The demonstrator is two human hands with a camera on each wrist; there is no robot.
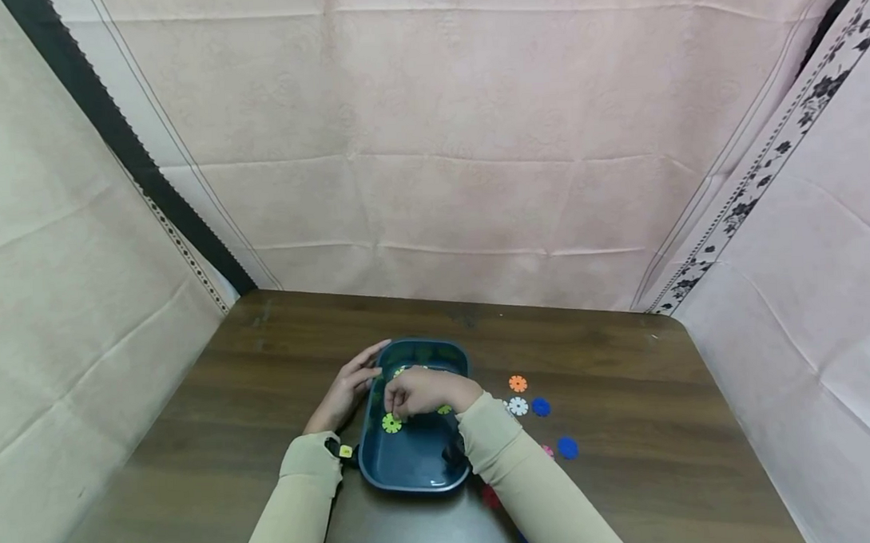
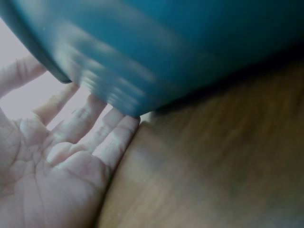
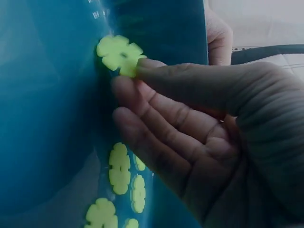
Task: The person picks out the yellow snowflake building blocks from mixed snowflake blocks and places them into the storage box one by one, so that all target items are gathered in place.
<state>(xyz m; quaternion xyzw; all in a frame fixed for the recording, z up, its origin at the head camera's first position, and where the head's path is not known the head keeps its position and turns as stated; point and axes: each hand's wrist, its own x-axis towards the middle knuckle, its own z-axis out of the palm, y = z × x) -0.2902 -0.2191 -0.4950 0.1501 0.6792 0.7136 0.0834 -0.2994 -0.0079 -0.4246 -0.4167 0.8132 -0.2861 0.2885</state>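
Note:
A dark blue tray [image 1: 413, 476] stands on the table between the two hands. My right hand [image 1: 423, 390] is inside it, pinching a yellow-green flower-shaped plastic disc [image 3: 118, 54] by its edge between thumb and fingertips. Other yellow-green discs [image 3: 119, 168] lie in the tray below that hand in the right wrist view; in the head view the hand covers part of them. Along the tray's left side, my left hand [image 1: 353, 386] rests its nearly straight fingers [image 2: 78, 118] against the outer wall, the palm facing the tray.
Right of the tray, loose discs lie on the wooden table [image 1: 627, 424]: an orange one [image 1: 518, 384], a white one [image 1: 517, 406], blue ones [image 1: 567, 447] and a red one [image 1: 490, 496] beside the right sleeve. Pale cloth [image 1: 438, 143] hangs behind the table and along both sides.

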